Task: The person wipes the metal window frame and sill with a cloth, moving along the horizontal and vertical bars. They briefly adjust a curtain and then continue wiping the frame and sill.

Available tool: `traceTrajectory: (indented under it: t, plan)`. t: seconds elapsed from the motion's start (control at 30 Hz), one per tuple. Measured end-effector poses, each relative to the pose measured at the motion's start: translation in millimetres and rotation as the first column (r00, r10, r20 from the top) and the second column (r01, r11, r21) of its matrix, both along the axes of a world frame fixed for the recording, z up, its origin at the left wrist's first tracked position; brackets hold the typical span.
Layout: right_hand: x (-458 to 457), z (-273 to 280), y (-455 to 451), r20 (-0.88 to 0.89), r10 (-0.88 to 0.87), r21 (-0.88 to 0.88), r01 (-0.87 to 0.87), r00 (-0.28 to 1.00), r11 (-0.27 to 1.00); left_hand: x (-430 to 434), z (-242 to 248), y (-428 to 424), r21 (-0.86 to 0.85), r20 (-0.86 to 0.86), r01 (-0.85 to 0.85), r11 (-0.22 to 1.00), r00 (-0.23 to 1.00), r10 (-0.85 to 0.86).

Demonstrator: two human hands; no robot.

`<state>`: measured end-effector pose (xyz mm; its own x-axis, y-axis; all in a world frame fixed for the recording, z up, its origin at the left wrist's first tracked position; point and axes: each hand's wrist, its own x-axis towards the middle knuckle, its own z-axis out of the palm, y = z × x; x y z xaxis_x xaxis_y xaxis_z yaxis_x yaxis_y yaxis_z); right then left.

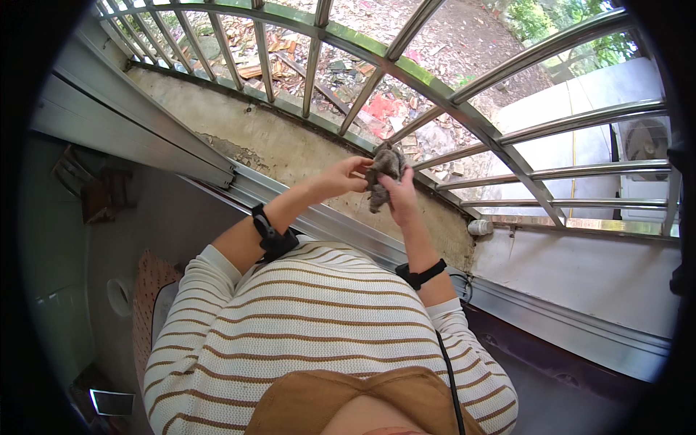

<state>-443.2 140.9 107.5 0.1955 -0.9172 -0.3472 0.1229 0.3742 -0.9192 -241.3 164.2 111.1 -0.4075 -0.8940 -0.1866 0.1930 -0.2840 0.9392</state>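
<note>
A crumpled, dirty grey-brown cloth (387, 163) is bunched up over the concrete window ledge (348, 209), close to the lower rail of the metal window guard. My right hand (401, 191) grips it from the right, thumb lying across the front of the cloth. At its left edge is my left hand (352, 175), fingers curled and touching or nearly touching the fabric; whether they pinch it cannot be told. Part of the cloth hangs down between the two hands. Black straps circle both of my forearms.
Stainless steel bars (312, 76) curve around the ledge, with rubble outside. An aluminium sliding-window track (326, 217) runs between my body and the ledge. A white pipe end (480, 227) sits at the ledge's right corner. A wooden chair (98, 190) stands indoors at left.
</note>
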Motion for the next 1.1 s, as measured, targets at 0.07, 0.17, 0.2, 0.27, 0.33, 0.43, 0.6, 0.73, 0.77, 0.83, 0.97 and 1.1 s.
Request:
traceTrajectory:
  t: [0.07, 0.17, 0.2, 0.27, 0.33, 0.43, 0.6, 0.73, 0.77, 0.83, 0.97, 1.1]
  plan:
    - [-21.8, -7.6, -4.2, -0.184, -0.004, -0.112, -0.017, 0.983, 0.994, 20.9, 2.3, -4.7, -0.042, 0.011, 0.004, 0.999, 1.000, -0.003]
    - [-64.3, -12.1, -0.9, -0.829, -0.192, -0.467, -0.463, 0.525, 0.754, 59.3, -4.5, -8.5, -0.174, 0.305, -0.135, 0.976, 0.934, 0.184]
    - [-73.0, -13.4, 4.4, -0.865, -0.125, -0.399, -0.516, 0.486, 0.758, 69.9, -9.2, -6.5, -0.213, 0.378, -0.157, 0.964, 0.897, 0.230]
    - [-75.5, -16.8, 19.7, -0.936, 0.012, -0.190, -0.532, 0.353, 0.825, 80.2, -20.5, 0.2, -0.270, 0.533, -0.131, 0.954, 0.805, 0.262]
    - [-57.0, -22.1, 34.4, -0.929, -0.020, -0.248, -0.582, 0.368, 0.774, 82.1, -31.5, 7.7, -0.292, 0.690, -0.035, 0.956, 0.684, 0.236]
    - [-0.1, -31.3, 42.7, -0.882, -0.061, -0.399, -0.673, 0.467, 0.623, 72.9, -44.5, 13.0, -0.357, 0.729, 0.026, 0.934, 0.632, 0.262]
    - [44.4, -14.5, 1.8, -0.771, 0.090, -0.463, -0.651, 0.631, 0.602, 70.7, -56.3, 10.9, -0.341, 0.699, -0.075, 0.937, 0.646, 0.306]
    - [74.7, -3.8, -33.8, -0.685, 0.067, -0.593, -0.609, 0.725, 0.526, 82.2, -60.9, 10.6, -0.407, 0.639, -0.149, 0.901, 0.659, 0.397]
    - [84.6, -5.9, -38.0, -0.716, 0.126, -0.568, -0.677, 0.687, 0.467, 85.0, -61.5, 10.3, -0.387, 0.671, -0.147, 0.910, 0.633, 0.387]
    - [101.3, -15.0, -41.9, -0.735, 0.190, -0.581, -0.749, 0.651, 0.319, 89.7, -62.3, 9.3, -0.372, 0.714, -0.145, 0.917, 0.586, 0.383]
    - [101.2, -34.0, -37.6, -0.849, 0.312, -0.348, -0.895, 0.427, 0.278, 96.2, -61.0, 16.0, -0.425, 0.776, -0.060, 0.903, 0.489, 0.398]
    - [68.7, -32.2, -24.0, -0.882, 0.339, -0.259, -0.937, 0.328, 0.234, 90.9, -57.9, 23.2, -0.400, 0.759, -0.034, 0.916, 0.547, 0.352]
